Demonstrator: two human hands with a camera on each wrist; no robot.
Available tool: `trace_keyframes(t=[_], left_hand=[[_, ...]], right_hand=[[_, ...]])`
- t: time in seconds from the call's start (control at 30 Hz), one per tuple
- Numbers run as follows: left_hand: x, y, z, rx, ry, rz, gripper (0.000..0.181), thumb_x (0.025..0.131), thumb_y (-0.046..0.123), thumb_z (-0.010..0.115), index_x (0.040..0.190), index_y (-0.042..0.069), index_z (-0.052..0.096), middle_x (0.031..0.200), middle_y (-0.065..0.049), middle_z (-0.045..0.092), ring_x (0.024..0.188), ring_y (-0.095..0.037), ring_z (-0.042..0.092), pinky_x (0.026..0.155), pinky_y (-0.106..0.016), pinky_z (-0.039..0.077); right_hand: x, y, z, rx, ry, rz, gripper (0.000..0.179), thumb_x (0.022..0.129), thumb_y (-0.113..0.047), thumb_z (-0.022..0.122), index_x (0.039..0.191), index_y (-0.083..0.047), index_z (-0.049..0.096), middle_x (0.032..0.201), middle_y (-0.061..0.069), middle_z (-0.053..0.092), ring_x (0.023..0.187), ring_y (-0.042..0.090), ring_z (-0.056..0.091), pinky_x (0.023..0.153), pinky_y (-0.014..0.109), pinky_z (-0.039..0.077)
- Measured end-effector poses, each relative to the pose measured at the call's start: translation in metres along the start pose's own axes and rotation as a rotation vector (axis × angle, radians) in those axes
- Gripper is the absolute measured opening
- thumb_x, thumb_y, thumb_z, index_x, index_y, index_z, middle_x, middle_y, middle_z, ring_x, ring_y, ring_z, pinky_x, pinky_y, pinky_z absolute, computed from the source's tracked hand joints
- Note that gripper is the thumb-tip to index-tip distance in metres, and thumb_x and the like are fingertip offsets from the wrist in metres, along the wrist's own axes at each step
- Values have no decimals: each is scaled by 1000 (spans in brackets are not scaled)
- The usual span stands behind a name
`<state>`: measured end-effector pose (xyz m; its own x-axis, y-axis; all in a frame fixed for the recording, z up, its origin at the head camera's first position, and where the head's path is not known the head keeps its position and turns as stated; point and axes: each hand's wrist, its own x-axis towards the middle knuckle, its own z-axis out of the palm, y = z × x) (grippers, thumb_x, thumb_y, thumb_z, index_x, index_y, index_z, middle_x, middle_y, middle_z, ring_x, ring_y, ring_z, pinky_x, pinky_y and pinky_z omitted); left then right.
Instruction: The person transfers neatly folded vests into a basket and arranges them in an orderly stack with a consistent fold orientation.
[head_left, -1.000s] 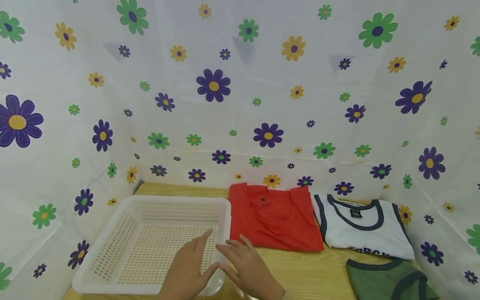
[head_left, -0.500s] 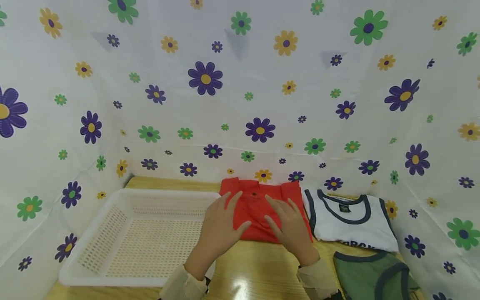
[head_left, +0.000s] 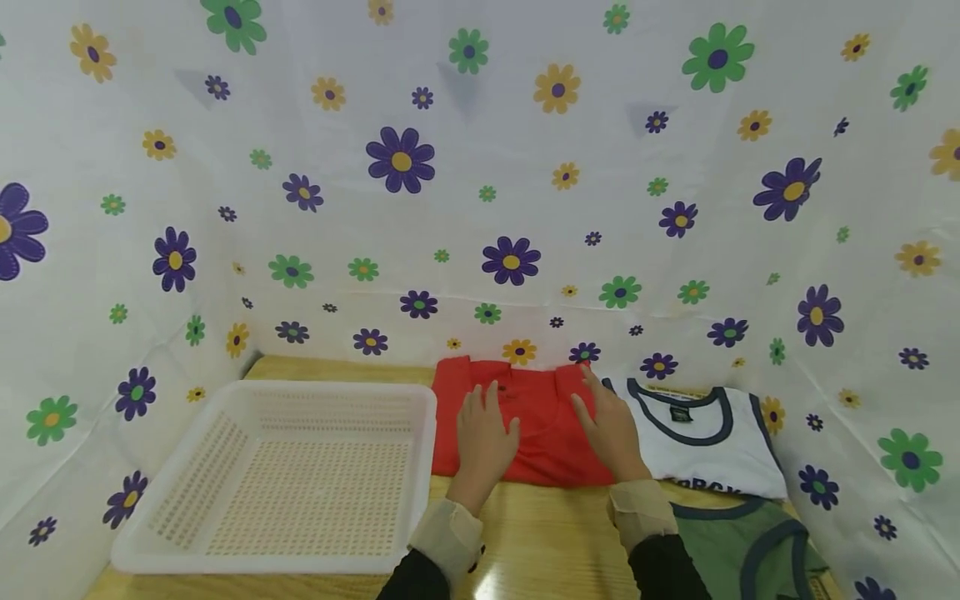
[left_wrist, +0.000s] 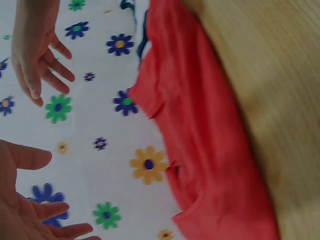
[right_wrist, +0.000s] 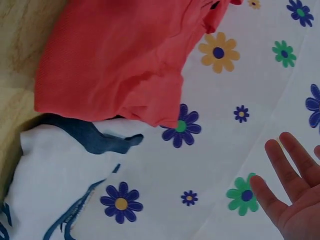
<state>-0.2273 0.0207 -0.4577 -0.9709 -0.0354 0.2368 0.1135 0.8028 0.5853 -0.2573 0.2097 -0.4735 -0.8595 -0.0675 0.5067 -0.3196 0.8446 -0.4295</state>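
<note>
A folded red shirt lies on the wooden table against the back curtain. Over its left part is my left hand, fingers spread and nothing held; the wrist views show it apart from the cloth. My right hand hovers by the shirt's right side, fingers extended and holding nothing. In the left wrist view both hands appear, the right hand above and the left hand below, with the red shirt to their right. The right wrist view shows the right hand's fingers open, away from the shirt.
A white perforated plastic basket stands left of the shirt. To the right lie a folded white shirt with dark trim and, nearer me, a green shirt. A flower-patterned curtain encloses the back and sides of the table.
Both hands have moved from the basket's right edge rightward and forward to above the red shirt, spreading apart. The head view has shifted slightly. The clothes and basket stay in place.
</note>
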Motion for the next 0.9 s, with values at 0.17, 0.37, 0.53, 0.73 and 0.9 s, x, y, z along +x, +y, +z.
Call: trace_keyframes(t=[0.17,0.37,0.53,0.73,0.9], left_hand=[[13,-13,32,3,-39,-126,59,86,18,63,136,-3,40,141,-32,34,131,-48,32,108,-57,27],[23,-39,66,67,-73,-282,58,84,13,60,136,-4,40,142,-33,28,131,-52,27,109,-59,23],[29,-60,81,47,-38,-364,59,83,9,56,137,-4,38,146,-34,22,134,-54,20,110,-62,16],[35,-75,85,13,-8,-454,71,81,9,54,145,-3,25,147,-33,18,135,-49,18,108,-61,17],[45,-83,88,-63,-3,-522,76,83,11,53,148,0,15,145,-35,20,134,-48,21,108,-60,19]], right_hand=[[8,20,22,-22,-103,163,48,94,-24,56,138,-8,44,118,18,65,100,36,63,85,50,51],[12,41,49,-41,-196,267,46,94,-22,55,136,-5,47,119,23,62,107,38,60,90,51,48],[9,56,66,-68,-195,319,43,92,-18,55,131,0,50,118,27,59,108,43,58,90,54,47],[4,71,80,-89,-211,395,46,91,-17,55,133,3,48,117,31,57,106,44,57,89,55,47],[3,72,87,-97,-196,433,50,90,-17,57,132,7,44,111,31,58,99,44,59,85,54,49]])
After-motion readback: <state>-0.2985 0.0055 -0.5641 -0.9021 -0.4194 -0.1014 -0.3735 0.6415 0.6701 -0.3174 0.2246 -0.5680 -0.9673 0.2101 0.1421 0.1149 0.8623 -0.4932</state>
